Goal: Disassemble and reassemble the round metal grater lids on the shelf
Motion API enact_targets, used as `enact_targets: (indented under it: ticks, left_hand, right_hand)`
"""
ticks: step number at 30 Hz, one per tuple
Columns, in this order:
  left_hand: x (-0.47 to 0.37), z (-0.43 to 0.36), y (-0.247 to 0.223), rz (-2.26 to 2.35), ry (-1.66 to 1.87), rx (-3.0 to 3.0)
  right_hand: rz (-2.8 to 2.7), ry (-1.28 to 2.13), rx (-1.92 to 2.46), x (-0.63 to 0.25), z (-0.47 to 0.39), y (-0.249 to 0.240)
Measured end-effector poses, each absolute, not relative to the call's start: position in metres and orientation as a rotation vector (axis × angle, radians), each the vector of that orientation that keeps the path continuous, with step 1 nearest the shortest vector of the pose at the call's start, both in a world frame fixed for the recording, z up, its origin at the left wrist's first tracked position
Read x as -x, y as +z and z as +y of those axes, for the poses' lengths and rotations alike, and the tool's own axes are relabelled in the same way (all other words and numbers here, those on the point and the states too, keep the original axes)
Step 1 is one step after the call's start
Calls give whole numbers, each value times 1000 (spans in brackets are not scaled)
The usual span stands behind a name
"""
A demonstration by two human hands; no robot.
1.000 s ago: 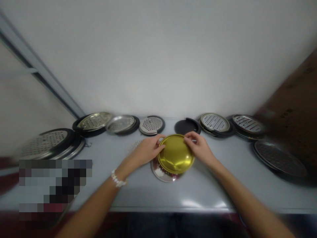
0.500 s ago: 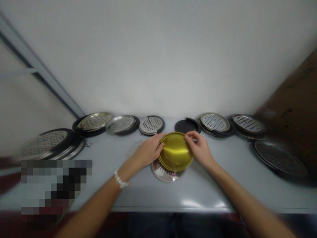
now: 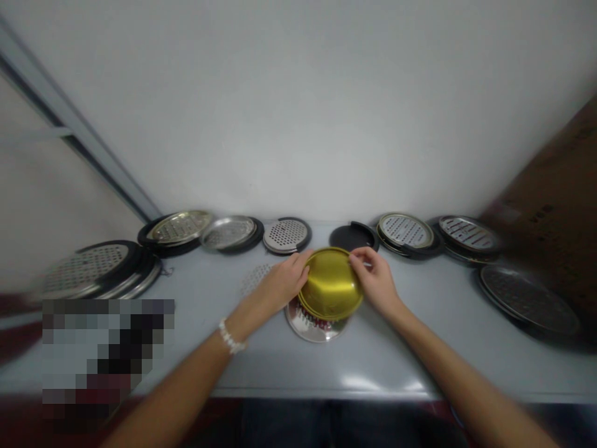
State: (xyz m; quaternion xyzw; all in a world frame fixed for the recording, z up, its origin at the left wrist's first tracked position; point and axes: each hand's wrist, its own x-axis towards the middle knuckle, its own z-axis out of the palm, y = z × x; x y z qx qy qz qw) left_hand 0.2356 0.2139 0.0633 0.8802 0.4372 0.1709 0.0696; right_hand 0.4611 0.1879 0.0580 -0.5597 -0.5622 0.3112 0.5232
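A shiny gold-yellow round bowl (image 3: 330, 283) is held between my two hands, its rim facing away from me. My left hand (image 3: 290, 275), with a pale beaded bracelet (image 3: 232, 336) on the wrist, closes on the bowl's left edge. On the upper right edge, my right hand (image 3: 373, 270) pinches the rim with thumb and fingertips. Beneath the bowl lies a round metal grater disc (image 3: 317, 335), mostly covered by it. Another perforated grater disc (image 3: 255, 280) rests flat on the table, partly hidden by my left hand.
Along the wall stand several round graters with black rims, among them a silver one (image 3: 286, 236) and a gold-edged one (image 3: 405, 231). A black ring-shaped holder (image 3: 353, 238) lies between them. Stacked graters (image 3: 93, 267) are on the left of the grey table (image 3: 261, 367); a cardboard box (image 3: 559, 205) is at right.
Almost nothing differs. Both hands keep their hold on the gold bowl, which has tilted very slightly, and the whole view has shifted a little.
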Motion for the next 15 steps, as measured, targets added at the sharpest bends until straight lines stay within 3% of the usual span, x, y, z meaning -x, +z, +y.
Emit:
enact_targets:
  ticks: [9,15]
  left_hand:
    - [-236,215,61,1314,540,-2631]
    - [-233,217,73,1248,750,-2434]
  right_hand:
    - [-1329,748,1330,-460,188,58]
    - [-1307,738,1335,-464,190,59]
